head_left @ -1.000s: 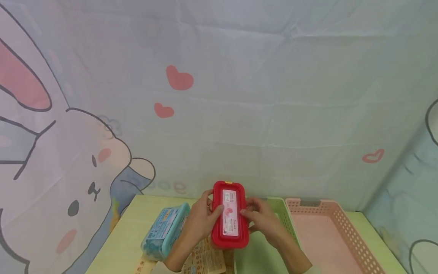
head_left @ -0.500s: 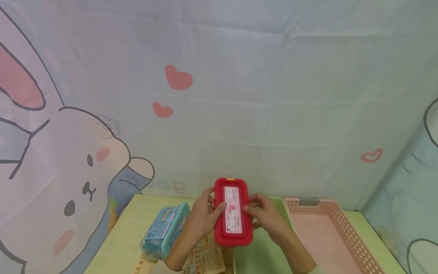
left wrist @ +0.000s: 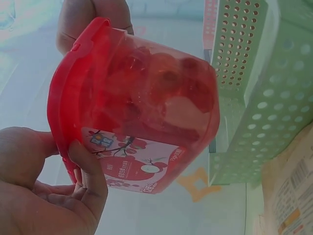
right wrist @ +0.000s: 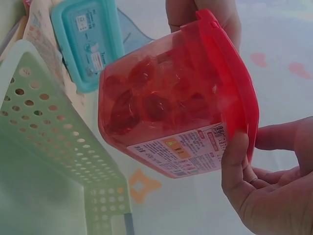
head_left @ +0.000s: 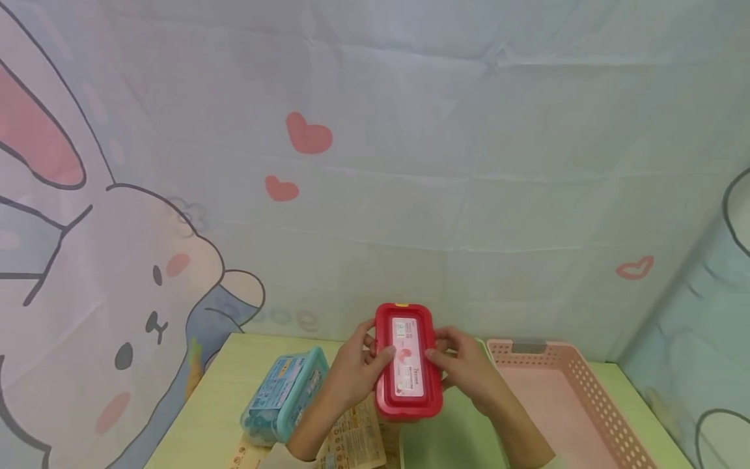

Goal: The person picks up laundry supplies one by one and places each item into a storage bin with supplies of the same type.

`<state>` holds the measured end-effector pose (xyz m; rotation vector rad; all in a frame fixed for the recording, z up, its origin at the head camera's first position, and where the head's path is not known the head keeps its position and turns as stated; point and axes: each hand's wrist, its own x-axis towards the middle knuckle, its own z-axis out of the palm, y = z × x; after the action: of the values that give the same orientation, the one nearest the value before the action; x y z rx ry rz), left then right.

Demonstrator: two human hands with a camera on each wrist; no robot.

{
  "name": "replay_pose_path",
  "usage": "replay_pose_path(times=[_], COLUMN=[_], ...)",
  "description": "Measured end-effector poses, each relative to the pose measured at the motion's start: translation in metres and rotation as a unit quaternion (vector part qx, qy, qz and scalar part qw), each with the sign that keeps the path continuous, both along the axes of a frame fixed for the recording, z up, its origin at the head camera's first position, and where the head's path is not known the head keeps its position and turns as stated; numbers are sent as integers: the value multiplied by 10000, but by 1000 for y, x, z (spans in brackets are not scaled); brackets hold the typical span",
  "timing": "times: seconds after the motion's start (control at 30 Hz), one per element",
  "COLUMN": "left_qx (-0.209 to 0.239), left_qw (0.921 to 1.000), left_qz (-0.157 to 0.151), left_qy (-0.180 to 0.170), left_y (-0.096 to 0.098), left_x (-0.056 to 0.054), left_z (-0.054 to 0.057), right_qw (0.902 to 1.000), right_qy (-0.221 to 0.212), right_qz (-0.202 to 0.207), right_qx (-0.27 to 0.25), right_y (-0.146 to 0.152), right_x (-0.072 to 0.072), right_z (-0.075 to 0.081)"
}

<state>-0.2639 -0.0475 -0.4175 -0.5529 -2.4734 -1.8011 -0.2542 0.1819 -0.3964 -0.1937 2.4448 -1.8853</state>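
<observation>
A red-lidded tub (head_left: 408,361) of see-through plastic is held up by both hands, its labelled lid facing my head. Rounded red pieces show through its wall (left wrist: 156,83) in the left wrist view. My left hand (head_left: 354,371) grips the left rim, thumb on the lid and fingers under the edge. On the opposite rim, my right hand (head_left: 469,370) pinches the lid edge the same way. A printed label (right wrist: 183,152) covers part of the side in the right wrist view. The tub hangs above the green basket (head_left: 454,433), apart from it.
On the left of the table (head_left: 217,391) sits a similar teal-lidded tub (head_left: 284,394) with blue contents. Brown printed packaging (head_left: 357,436) lies between it and the green basket. A pink perforated basket (head_left: 545,397) stands at the right. Behind hangs a cloth backdrop (head_left: 410,163).
Both hands have shifted the red tub a little to the right and slightly up in the head view. The grip looks the same, and the other things have stayed put.
</observation>
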Motion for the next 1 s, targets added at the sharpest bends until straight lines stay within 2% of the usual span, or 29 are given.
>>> replay_pose_path(times=[0.2, 0.57, 0.77, 1.0], left_qx=[40, 442, 528, 521], left_qw=[10000, 9976, 9965, 9961], left_qz=[-11, -417, -559, -568], left_qy=[-51, -319, -326, -424], left_y=[5, 14, 23, 29], left_x=[-1, -2, -3, -3], left_z=[-2, -2, -2, -1], right_qw=[10000, 10000, 10000, 10000], right_qy=[58, -50, -41, -44], right_qz=[39, -13, -65, -9], right_qx=[-27, -53, -45, -29], right_y=[6, 20, 30, 39], right_x=[1, 3, 4, 4], right_z=[1, 2, 4, 4])
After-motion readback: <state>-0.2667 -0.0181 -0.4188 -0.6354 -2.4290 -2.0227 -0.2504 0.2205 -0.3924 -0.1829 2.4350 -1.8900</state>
